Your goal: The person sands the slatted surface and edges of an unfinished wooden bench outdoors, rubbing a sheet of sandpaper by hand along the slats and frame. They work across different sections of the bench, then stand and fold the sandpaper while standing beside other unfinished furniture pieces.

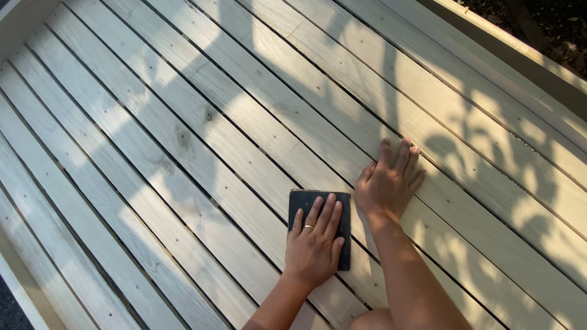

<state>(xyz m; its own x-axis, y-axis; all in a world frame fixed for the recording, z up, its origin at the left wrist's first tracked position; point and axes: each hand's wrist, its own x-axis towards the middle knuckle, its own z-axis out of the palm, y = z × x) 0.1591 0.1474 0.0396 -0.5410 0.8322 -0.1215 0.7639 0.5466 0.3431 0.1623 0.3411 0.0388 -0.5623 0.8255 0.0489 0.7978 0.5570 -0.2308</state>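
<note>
A dark rectangular sanding block [299,201] lies on the pale wooden slatted surface [202,140]. My left hand [315,244], with a ring on one finger, presses flat on top of the block, its thumb wrapped along the block's right edge. Just to the right and slightly farther away, my right hand [388,180] rests palm down on a plank with its fingers spread and nothing in it. The two hands are almost touching.
The planks run diagonally with narrow dark gaps and small screw heads. A raised wooden rim [520,52] borders the upper right, with dark soil beyond. Another rim [18,281] runs along the lower left. Leaf shadows fall across the right side.
</note>
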